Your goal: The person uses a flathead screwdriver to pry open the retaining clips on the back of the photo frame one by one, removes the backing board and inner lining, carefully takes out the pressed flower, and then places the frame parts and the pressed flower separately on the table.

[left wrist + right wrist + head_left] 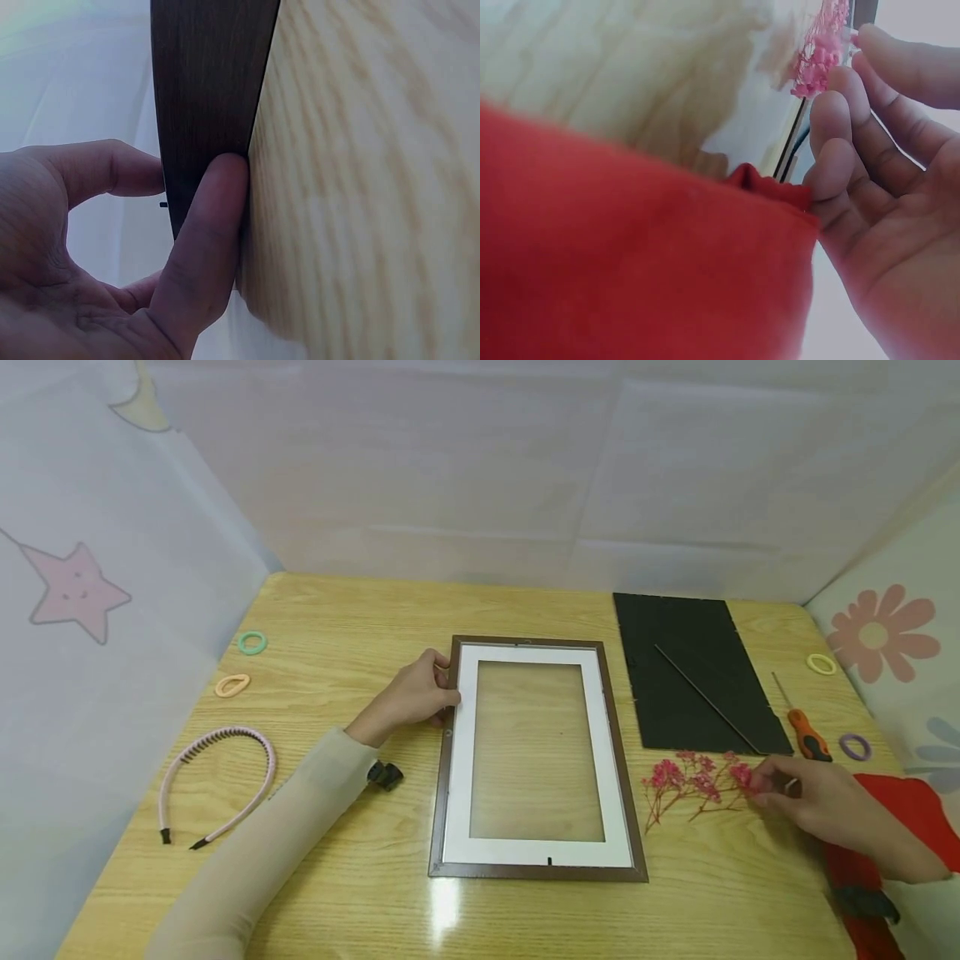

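Note:
A brown picture frame [538, 872] with a white mat [528, 853] around a clear pane lies in the middle of the wooden table. My left hand [423, 692] grips its left side, the thumb and a finger on either side of the brown edge [206, 82] in the left wrist view. To the right of the frame, a sprig of pink dried flowers [693, 777] lies with its thin stems toward the frame. My right hand [821, 797] pinches the blossoms [821, 64] at its right end between thumb and fingertips.
A black backing board [690, 668] with a thin dark rod [705, 697] lies at back right. Near it are an orange-handled screwdriver [806, 735], a purple ring [855, 746] and red fabric [911, 810]. A pink headband [236, 735] and a black clip [385, 775] are left.

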The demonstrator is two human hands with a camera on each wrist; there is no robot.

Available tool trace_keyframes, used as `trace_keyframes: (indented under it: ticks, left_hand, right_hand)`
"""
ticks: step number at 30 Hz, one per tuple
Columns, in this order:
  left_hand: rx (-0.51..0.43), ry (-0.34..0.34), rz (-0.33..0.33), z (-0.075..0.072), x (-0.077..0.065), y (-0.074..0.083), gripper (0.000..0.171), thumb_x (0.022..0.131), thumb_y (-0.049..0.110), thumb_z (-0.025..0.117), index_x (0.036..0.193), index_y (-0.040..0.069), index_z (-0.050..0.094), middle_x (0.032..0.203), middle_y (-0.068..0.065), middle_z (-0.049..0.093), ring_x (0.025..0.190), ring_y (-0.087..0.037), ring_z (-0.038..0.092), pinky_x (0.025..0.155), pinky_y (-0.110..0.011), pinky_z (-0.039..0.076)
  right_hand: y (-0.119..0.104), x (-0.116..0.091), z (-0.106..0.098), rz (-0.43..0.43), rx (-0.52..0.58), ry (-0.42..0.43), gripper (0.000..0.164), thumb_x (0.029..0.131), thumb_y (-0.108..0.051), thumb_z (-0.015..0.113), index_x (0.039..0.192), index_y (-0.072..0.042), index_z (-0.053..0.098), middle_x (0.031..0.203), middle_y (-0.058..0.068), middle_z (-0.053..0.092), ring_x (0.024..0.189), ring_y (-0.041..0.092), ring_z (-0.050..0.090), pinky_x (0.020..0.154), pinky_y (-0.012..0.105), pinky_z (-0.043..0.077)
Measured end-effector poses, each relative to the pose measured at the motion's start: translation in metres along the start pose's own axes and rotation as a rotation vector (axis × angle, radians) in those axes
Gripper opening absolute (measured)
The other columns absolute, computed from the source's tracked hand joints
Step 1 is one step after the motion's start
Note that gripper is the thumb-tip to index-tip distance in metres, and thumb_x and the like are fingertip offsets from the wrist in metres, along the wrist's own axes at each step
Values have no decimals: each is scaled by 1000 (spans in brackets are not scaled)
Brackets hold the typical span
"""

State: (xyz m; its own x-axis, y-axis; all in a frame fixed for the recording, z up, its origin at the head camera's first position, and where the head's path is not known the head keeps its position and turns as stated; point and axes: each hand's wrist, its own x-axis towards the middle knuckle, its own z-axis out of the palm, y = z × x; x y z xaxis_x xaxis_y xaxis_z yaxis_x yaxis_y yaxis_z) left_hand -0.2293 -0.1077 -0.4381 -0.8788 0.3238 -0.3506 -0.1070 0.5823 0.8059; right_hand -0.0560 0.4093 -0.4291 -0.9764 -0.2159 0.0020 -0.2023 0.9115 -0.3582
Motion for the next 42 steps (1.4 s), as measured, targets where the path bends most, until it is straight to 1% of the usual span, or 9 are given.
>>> trace_keyframes:
  ticks: [3,7,13,16,19,23,30,36,42]
  left_hand:
    - [-4,3,-2,0,0,1,61,90,16,67,143,7,37,118,-14,50,72,-25,67,64,-34,65]
    - [-8,13,-5,0,0,3,62,90,16,68,144,7,37,119,-14,50,74,-25,67,64,-35,65]
    - [-15,22,-11,-1,1,4,63,90,16,69,144,7,37,121,-13,50,73,-24,66,63,-35,65]
    - [-17,21,-15,0,-1,4,64,90,16,69,144,7,37,120,-14,51,73,-24,66,63,-35,65]
    - [-20,22,-30,0,-2,3,65,90,16,69,146,8,37,121,-14,51,76,-24,66,64,-35,65]
    - [-24,24,-42,0,-2,1,65,90,16,69,146,8,37,123,-14,51,79,-24,66,64,-35,65]
    - [-23,23,-30,1,-1,1,64,90,16,69,145,8,37,121,-13,50,78,-25,66,64,-35,65]
    - [-20,25,-27,1,-2,2,64,90,17,69,145,9,37,121,-13,50,78,-24,66,64,-35,65]
    - [-18,27,-14,0,-3,2,63,90,16,68,144,8,37,119,-13,51,73,-24,67,63,-34,65]
  right_hand:
    - [-1,1,-4,10,14,10,24,79,-8,84,87,-23,67,76,-16,60,69,-8,50,56,17,46]
    - [-9,6,-10,-22,12,91,23,80,-4,83,93,-18,69,78,-12,62,70,-8,51,56,15,45]
    - [-45,27,-17,-70,16,121,26,83,-12,83,104,-17,69,90,-6,69,77,-12,56,61,11,46]
    - [-65,39,-16,-162,59,119,33,81,-8,84,108,-17,68,96,-4,71,82,-12,59,68,8,49]
    - [-86,50,-13,-267,96,104,39,79,-5,84,111,-20,68,99,-6,71,83,-7,61,69,13,53]
    - [-115,59,-3,-338,149,42,41,78,-6,85,113,-19,67,105,-7,71,88,0,65,74,22,59]
    - [-157,63,21,-380,225,-118,41,80,-9,85,117,-14,66,110,-3,71,94,12,66,80,31,61]
    - [-173,62,37,-400,232,-244,37,84,-13,82,118,-16,66,112,-5,69,98,10,66,86,31,60]
    - [-180,58,46,-450,268,-263,37,84,-17,82,118,-17,66,113,-8,69,102,8,64,91,33,59]
